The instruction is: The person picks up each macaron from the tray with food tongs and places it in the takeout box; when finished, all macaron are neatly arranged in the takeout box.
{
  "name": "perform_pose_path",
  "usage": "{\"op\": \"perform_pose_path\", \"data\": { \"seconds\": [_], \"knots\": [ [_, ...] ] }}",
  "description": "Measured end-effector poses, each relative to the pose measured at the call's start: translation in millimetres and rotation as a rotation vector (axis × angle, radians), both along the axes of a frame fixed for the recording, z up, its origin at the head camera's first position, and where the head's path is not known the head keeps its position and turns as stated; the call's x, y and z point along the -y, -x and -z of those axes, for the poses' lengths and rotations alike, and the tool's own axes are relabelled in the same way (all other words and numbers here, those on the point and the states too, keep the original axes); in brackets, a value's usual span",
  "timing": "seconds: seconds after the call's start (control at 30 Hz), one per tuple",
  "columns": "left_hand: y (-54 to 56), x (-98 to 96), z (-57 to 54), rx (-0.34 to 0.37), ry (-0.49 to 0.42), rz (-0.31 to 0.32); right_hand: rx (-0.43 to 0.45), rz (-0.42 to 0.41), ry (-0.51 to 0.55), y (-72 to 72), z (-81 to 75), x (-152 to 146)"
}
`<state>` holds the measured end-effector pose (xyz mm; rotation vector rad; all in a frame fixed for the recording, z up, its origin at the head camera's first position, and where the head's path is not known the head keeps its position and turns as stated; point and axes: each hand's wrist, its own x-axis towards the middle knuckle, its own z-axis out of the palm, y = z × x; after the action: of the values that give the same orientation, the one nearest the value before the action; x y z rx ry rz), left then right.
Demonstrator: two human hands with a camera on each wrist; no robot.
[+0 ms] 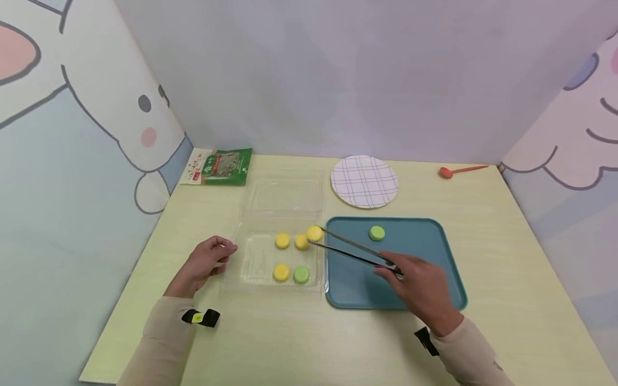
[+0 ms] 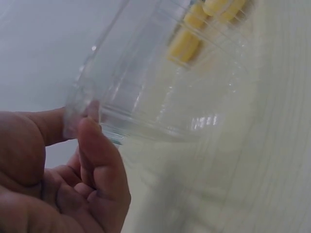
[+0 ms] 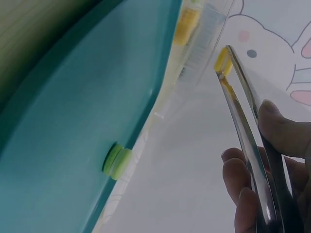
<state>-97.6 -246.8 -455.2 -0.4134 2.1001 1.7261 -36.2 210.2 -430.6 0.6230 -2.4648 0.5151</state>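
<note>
My right hand (image 1: 425, 287) grips metal tongs (image 1: 354, 253), whose tips hold a yellow macaron (image 3: 223, 61) at the right side of a clear plastic box (image 1: 258, 257). My left hand (image 1: 205, 262) pinches the box's left rim between thumb and finger, as the left wrist view shows up close. In the box lie three yellow macarons (image 1: 281, 272) and one green macaron (image 1: 301, 275); the held one overlaps the box's right edge in the head view. Another green macaron (image 1: 377, 233) sits on the blue tray (image 1: 357, 292), under the tongs' side of the table.
The box's clear lid (image 1: 282, 194) lies folded back behind it. A round checked plate (image 1: 364, 182) is behind the tray, with a red spoon (image 1: 446, 172) at the back right. At the back left lies a green-and-white food packet (image 1: 219, 167). Walls border the table.
</note>
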Motion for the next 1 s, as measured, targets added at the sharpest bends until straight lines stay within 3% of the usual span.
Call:
{"op": "perform_pose_path", "data": {
  "seconds": [0.53, 1.0],
  "knots": [
    [-2.2, -2.1, -2.4, -0.007, 0.007, -0.002, 0.032, -0.052, -0.047, 15.8, 7.6, 23],
    [-0.4, -3.0, -2.3, 0.003, 0.024, -0.003, 0.137, -0.084, -0.078, 31.3, 7.2, 49]
  ]
}}
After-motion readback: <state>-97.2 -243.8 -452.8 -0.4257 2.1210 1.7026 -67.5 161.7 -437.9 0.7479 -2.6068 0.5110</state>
